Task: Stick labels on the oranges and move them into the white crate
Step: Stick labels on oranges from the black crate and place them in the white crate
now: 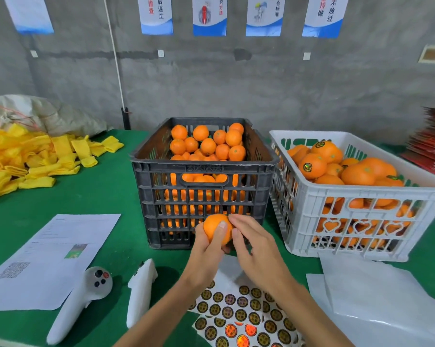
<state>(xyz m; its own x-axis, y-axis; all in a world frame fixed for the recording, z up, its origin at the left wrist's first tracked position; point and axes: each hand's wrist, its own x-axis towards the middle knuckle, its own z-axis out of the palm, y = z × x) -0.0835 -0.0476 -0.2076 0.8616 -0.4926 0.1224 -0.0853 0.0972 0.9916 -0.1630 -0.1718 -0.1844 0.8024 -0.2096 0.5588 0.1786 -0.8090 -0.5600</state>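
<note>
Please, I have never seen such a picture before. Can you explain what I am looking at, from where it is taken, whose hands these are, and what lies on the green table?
There is one picture, taken by a camera on a person's head, looking down at their own bare hands. No machine is working here. The left hand holds an orange; the fingers of the right hand touch its side, probably pressing on a label. On the green table stand a black crate of oranges without labels and a white crate of labelled ones. Below the hands lies a sticker sheet. To the left are two white handheld controllers, a printed paper and yellow foam sleeves.
</note>
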